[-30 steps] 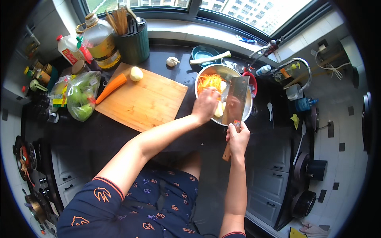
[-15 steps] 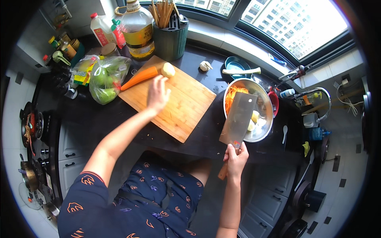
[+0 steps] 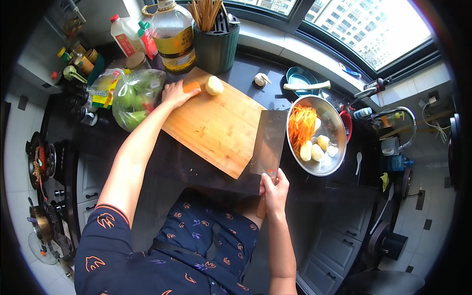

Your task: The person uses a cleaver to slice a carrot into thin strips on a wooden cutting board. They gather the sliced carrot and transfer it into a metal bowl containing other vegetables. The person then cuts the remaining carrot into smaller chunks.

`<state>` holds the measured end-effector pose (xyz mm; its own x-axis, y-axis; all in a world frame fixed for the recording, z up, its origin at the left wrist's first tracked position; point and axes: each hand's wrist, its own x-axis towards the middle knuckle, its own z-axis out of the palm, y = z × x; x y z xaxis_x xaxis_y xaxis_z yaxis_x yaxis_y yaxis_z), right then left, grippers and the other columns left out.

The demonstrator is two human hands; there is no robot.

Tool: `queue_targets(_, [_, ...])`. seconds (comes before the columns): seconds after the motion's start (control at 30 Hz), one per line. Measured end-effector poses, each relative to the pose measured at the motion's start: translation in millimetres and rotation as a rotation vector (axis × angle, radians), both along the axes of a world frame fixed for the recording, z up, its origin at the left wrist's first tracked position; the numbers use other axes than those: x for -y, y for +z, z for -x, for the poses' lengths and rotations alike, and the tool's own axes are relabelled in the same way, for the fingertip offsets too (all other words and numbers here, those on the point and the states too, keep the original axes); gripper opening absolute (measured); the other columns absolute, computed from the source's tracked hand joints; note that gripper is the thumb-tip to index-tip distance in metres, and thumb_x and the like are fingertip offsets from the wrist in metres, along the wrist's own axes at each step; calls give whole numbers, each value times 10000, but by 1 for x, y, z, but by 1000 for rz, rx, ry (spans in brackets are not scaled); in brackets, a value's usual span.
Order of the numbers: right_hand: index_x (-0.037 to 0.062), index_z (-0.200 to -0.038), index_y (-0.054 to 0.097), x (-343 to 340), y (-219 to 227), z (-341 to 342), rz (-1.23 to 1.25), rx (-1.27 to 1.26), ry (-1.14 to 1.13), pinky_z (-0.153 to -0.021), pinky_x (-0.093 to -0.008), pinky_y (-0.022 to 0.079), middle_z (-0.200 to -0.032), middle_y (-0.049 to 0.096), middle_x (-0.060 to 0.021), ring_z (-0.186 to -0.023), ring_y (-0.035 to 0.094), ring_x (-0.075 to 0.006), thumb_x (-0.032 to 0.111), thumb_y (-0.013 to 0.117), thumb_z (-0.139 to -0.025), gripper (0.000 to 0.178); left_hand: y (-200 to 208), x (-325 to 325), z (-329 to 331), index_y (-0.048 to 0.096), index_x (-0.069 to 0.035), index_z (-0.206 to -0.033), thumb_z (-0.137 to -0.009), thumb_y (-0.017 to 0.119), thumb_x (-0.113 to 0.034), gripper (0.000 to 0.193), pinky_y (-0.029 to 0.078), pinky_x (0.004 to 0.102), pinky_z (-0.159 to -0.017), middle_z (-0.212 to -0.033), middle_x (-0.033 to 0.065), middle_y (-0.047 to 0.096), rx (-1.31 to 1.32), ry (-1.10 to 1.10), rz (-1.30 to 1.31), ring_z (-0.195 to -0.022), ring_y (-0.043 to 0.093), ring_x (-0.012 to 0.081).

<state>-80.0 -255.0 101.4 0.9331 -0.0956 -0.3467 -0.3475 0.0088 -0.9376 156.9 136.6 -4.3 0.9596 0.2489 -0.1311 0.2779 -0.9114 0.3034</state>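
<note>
My left hand [image 3: 176, 94] is closed over an orange carrot [image 3: 191, 87] at the far left of the wooden cutting board [image 3: 216, 130]; most of the carrot is hidden under the fingers. Just right of its thick end sits a peeled, pale potato [image 3: 214, 85]. In my right hand [image 3: 274, 189] is a cleaver [image 3: 270, 137], gripped by its wooden handle. Its broad blade points away from me, beside the board's right corner. Right of the blade stands a steel bowl [image 3: 342, 142] with shredded carrot [image 3: 302, 125] and several peeled potatoes [image 3: 317, 152].
Green vegetables in a clear plastic bag [image 3: 135, 98] lie left of the board. An oil jug [image 3: 172, 37] and a dark green utensil holder [image 3: 215, 49] stand behind it. Garlic [image 3: 261, 79] and a blue-green bowl [image 3: 300, 78] are at the back; a white spoon [image 3: 358, 162] lies right.
My left hand has moved left and taken hold of the carrot. My right hand has brought the cleaver left, from over the steel bowl to beside the board.
</note>
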Motion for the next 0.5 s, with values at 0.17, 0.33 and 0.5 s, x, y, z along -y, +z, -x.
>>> queue_targets(0.17, [34, -935, 594, 2, -6, 6, 31, 5, -19, -484, -230, 451, -680, 595, -15, -516, 550, -72, 55, 641, -976, 67, -10, 14, 35, 510, -38, -1483, -724, 571, -935, 1176, 398, 485, -1122, -1414, 220, 588, 84, 65, -47, -1323, 514, 391])
queue_targets(0.33, [21, -974, 626, 12, -19, 18, 119, -4, -43, -499, -240, 471, -671, 608, -10, -525, 572, -73, 75, 641, -971, 56, -11, 59, 95, 572, -19, -1421, -802, 633, -813, 1009, 420, 474, -1094, -1338, 190, 644, 210, 193, -48, -1287, 538, 366])
queue_targets(0.5, [19, -969, 648, 19, -22, 25, 160, -53, -39, -516, -252, 490, -663, 617, -17, -531, 598, -84, 112, 643, -952, 94, -11, 85, 127, 583, -29, -1399, -830, 658, -761, 930, 419, 476, -1093, -1337, 184, 645, 240, 283, 1, -1286, 536, 372])
